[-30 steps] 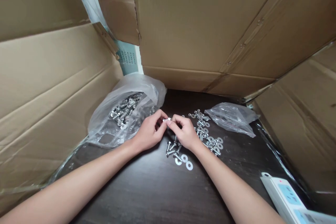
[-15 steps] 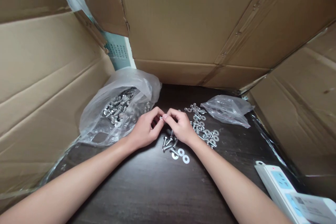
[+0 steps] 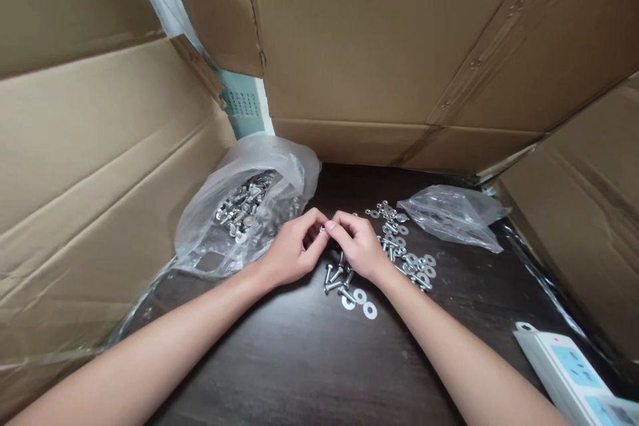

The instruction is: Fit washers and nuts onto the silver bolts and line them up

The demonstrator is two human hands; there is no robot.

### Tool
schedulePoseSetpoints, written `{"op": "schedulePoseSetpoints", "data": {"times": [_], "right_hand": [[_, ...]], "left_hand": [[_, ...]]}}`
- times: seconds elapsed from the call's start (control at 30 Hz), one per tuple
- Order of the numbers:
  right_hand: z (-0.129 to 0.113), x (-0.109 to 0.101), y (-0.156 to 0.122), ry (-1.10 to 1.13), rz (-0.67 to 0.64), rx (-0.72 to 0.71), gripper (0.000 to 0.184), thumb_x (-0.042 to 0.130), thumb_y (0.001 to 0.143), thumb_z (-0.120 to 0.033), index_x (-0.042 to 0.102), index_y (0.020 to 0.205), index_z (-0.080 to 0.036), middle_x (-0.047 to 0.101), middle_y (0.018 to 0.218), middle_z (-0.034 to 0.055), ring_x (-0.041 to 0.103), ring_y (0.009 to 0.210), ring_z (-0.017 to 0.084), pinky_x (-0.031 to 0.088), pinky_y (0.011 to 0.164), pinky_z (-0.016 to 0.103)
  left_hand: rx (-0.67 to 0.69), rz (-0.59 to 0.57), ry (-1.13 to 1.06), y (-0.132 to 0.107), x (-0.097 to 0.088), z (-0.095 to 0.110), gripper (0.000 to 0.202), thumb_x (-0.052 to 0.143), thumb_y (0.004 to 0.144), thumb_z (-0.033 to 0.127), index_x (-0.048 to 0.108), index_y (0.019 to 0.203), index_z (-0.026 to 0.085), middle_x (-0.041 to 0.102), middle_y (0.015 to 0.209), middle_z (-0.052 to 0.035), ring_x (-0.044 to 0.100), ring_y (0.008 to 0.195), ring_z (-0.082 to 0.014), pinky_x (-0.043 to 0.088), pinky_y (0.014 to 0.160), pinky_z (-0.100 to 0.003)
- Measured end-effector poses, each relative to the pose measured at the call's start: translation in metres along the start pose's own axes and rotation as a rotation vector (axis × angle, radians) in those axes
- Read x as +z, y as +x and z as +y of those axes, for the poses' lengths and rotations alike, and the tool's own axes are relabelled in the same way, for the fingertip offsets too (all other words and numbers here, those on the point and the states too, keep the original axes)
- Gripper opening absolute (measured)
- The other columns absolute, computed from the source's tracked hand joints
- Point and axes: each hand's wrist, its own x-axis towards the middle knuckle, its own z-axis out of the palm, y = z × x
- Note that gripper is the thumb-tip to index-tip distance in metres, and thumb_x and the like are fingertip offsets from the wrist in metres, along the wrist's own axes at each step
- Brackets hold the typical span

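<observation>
Pinching a small metal piece (image 3: 322,229) between the left hand (image 3: 293,249) and the right hand (image 3: 360,249), with the fingers of both clamped on it and nearly meeting at the tips. A second ago, plainly bright in the gap; now mostly covered by fingers. Too hidden to call a bolt, a nut or both. Judging by the tighter cover, probably in the midst of fine fingertip work, with no sign of letting go. Held seemingly off the tabletop (image 3: 279,353), near loose bolts (image 3: 333,286) and flat washers (image 3: 360,303), lying much as before. Beyond the right wrist, a mixed pile of hardware (image 3: 393,251); past that, a flattened plastic bag (image 3: 449,213). Close beside the left hand, an open, larger bag (image 3: 294,156) of metal fasteners (image 3: 243,208).
</observation>
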Motion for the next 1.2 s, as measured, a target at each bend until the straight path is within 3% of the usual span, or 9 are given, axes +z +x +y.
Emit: {"op": "schedulePoseSetpoints", "data": {"times": [0.2, 0.4, 0.63, 0.83, 1.03, 1.2], "right_hand": [[-0.0016, 0.0011, -0.0006, 0.018, -0.003, 0.002, 0.036, 0.058, 0.091, -0.042, 0.045, 0.064, -0.022, 0.042, 0.060, -0.0034, 0.039, 0.059, 0.014, 0.032, 0.056, 0.028], [-0.0003, 0.0001, -0.0003, -0.003, 0.000, -0.015, 0.038, 0.055, 0.093, -0.044, 0.048, 0.064, -0.022, 0.043, 0.059, -0.0028, 0.040, 0.059, 0.014, 0.032, 0.057, 0.029], [-0.0015, 0.0012, -0.0012, 0.012, -0.004, 0.003, 0.037, 0.058, 0.091, -0.043, 0.044, 0.063, -0.022, 0.040, 0.059, -0.0035, 0.038, 0.059, 0.014, 0.032, 0.057, 0.029], [-0.0005, 0.0001, -0.0010, 0.005, -0.012, -0.015, 0.038, 0.054, 0.093, -0.044, 0.046, 0.063, -0.022, 0.041, 0.060, -0.0033, 0.039, 0.059, 0.014, 0.032, 0.057, 0.029], [-0.0005, 0.0011, -0.0006, -0.002, -0.002, 0.000, 0.040, 0.059, 0.092, -0.047, 0.046, 0.063, -0.021, 0.041, 0.060, -0.0039, 0.038, 0.059, 0.013, 0.032, 0.057, 0.028], [-0.0008, 0.0005, 0.0001, -0.006, -0.001, -0.007, 0.039, 0.057, 0.094, -0.045, 0.049, 0.064, -0.021, 0.044, 0.060, -0.0034, 0.041, 0.059, 0.013, 0.033, 0.057, 0.028]], "left_hand": [[-0.078, 0.071, -0.051, -0.0002, 0.0000, -0.0017, 0.010, 0.054, 0.099, 0.029, 0.054, 0.095, 0.019, 0.059, 0.073, 0.0022, 0.057, 0.063, -0.0130, 0.045, 0.060, -0.024], [0.004, -0.041, -0.018, -0.0024, 0.0006, -0.0010, 0.011, 0.053, 0.100, 0.028, 0.056, 0.095, 0.019, 0.059, 0.074, 0.0014, 0.055, 0.063, -0.0126, 0.044, 0.059, -0.024], [-0.062, 0.078, -0.048, -0.0008, 0.0001, -0.0034, 0.010, 0.051, 0.101, 0.029, 0.052, 0.098, 0.019, 0.058, 0.073, 0.0019, 0.056, 0.063, -0.0137, 0.045, 0.060, -0.025], [0.018, -0.056, 0.006, -0.0026, 0.0005, -0.0011, 0.010, 0.052, 0.100, 0.027, 0.057, 0.096, 0.018, 0.059, 0.076, 0.0010, 0.054, 0.063, -0.0127, 0.043, 0.060, -0.025], [-0.055, 0.062, -0.039, -0.0008, 0.0001, -0.0036, 0.011, 0.052, 0.100, 0.028, 0.054, 0.098, 0.018, 0.057, 0.073, 0.0023, 0.055, 0.062, -0.0127, 0.044, 0.061, -0.025], [0.001, -0.008, -0.008, -0.0019, -0.0001, -0.0032, 0.010, 0.052, 0.100, 0.026, 0.057, 0.097, 0.018, 0.059, 0.075, 0.0018, 0.054, 0.063, -0.0121, 0.044, 0.062, -0.024]]}}
